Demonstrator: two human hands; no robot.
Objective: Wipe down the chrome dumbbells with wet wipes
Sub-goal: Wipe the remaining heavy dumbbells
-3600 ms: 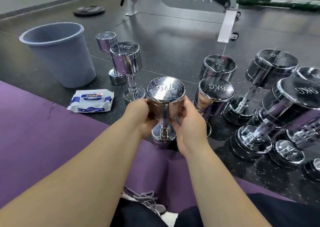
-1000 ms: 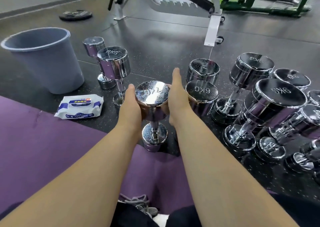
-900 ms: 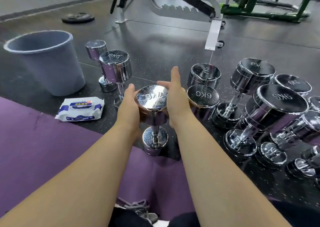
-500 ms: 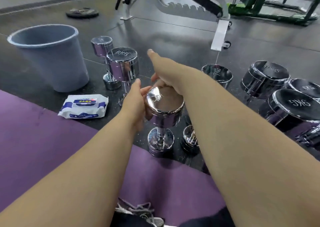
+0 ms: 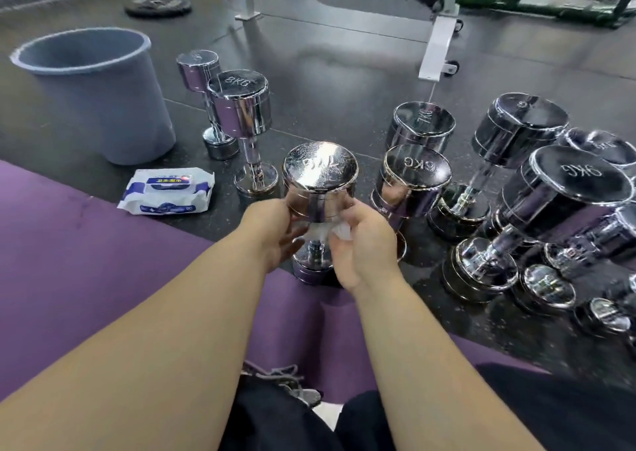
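We find the chrome dumbbell (image 5: 320,178) standing on end at the edge of the purple mat (image 5: 86,244), upright so that its upper head and handle lie open to reach. The left hand (image 5: 272,234) grasps it beneath that head, in our judgement to steady it, while the right hand (image 5: 366,244) pinches a bunched wet wipe (image 5: 325,233) against the neck; how far the wipe wraps the handle is hidden. The wipe pack (image 5: 168,189) and grey bin (image 5: 93,89) sit left within reach; the 8KG dumbbell (image 5: 241,106) stands apart there and the 6KG dumbbell (image 5: 413,175) heads a crowd on the right, probably done and pending lots.
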